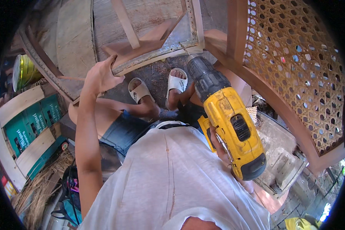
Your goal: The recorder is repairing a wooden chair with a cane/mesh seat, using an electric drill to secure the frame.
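My right hand is wrapped around the handle of a yellow and black cordless drill, partly hidden behind its body. The thin drill bit points away from me, near the corner of a wooden chair frame. Whether the bit touches the wood, I cannot tell. My left hand grips the near rail of that frame, thumb below and fingers over its edge. A loose-looking slanted brace crosses the frame.
A woven cane panel in a brown wooden frame rises close on the right. Below it sits a worn grey wooden piece. On the left stand a pale slatted crate with green panels, a yellow can and dry straw. My sandalled feet are under the frame.
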Demonstrator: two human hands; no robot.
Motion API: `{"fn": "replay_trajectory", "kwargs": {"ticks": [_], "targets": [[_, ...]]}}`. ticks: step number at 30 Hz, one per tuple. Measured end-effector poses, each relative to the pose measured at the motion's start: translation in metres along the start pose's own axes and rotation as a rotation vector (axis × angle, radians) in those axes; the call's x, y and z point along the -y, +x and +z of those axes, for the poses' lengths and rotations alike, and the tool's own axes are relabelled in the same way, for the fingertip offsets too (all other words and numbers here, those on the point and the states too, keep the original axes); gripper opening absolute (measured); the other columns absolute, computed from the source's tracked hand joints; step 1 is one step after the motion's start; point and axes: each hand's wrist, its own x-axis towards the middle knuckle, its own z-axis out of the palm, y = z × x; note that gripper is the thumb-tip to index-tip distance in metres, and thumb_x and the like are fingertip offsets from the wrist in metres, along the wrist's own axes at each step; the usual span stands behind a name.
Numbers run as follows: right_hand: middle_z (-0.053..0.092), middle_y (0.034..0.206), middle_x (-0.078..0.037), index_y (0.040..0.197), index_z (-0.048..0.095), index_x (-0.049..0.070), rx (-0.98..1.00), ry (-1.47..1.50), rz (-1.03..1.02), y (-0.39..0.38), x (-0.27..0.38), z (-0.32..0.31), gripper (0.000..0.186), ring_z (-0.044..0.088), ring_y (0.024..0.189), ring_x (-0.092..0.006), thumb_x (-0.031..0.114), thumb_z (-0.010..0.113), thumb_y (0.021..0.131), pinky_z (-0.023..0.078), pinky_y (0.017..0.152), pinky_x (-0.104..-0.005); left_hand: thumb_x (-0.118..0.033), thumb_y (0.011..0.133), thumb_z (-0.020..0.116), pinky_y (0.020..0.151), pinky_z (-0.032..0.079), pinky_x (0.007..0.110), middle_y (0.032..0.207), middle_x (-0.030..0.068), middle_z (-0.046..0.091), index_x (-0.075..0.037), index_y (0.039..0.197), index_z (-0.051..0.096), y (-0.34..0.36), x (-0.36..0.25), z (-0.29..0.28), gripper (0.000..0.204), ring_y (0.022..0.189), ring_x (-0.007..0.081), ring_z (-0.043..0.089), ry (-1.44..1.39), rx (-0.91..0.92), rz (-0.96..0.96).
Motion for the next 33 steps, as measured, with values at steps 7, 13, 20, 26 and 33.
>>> {"fn": "replay_trajectory", "kwargs": {"ticks": [7,13,20,26,33], "targets": [[0.073,0.099,-0.009,0.124,0.062,0.001,0.007,0.001,-0.022,-0.004,-0.005,-0.001,0.039,0.071,0.087,-0.0156,0.011,0.073,0.088,0.055,0.077,-0.0304,-0.026,0.067,0.072,0.095,0.05,0.047,0.117,0.0267,0.067,-0.001,0.137,0.054,0.001,0.007,0.007,0.077,0.112,0.0423,0.062,-0.018,-0.055,0.029],[0.073,0.099,-0.009,0.124,0.062,0.001,0.003,0.009,-0.031,-0.006,-0.008,-0.005,0.038,0.071,0.088,-0.0155,0.011,0.072,0.088,0.055,0.078,-0.0302,-0.025,0.066,0.07,0.096,0.05,0.046,0.114,0.0283,0.067,0.0,0.137,0.055,0.004,0.007,0.006,0.076,0.11,0.0429,0.063,0.022,-0.038,0.043],[0.073,0.1,-0.009,0.124,0.063,0.001,-0.049,0.033,0.023,-0.006,-0.016,-0.01,0.037,0.07,0.088,-0.0153,0.011,0.071,0.09,0.055,0.078,-0.0299,-0.027,0.067,0.071,0.097,0.05,0.045,0.116,0.027,0.067,-0.001,0.137,0.057,0.011,0.009,-0.008,0.075,0.112,0.0409,0.063,0.034,-0.007,0.031],[0.073,0.1,-0.009,0.125,0.063,0.0,-0.006,0.022,-0.083,0.007,-0.018,-0.009,0.036,0.07,0.088,-0.0152,0.011,0.07,0.09,0.055,0.079,-0.0297,-0.027,0.07,0.071,0.102,0.048,0.042,0.124,0.0245,0.065,-0.002,0.135,0.059,0.021,0.012,-0.021,0.071,0.119,0.0382,0.06,0.087,-0.028,0.029],[0.073,0.101,-0.009,0.125,0.063,0.0,-0.015,0.02,-0.094,0.027,-0.009,-0.014,0.035,0.07,0.088,-0.015,0.011,0.069,0.091,0.055,0.079,-0.0295,-0.026,0.07,0.072,0.102,0.048,0.042,0.125,0.025,0.064,-0.003,0.137,0.058,0.025,0.009,-0.031,0.072,0.119,0.0387,0.06,0.077,0.004,-0.01]]}}
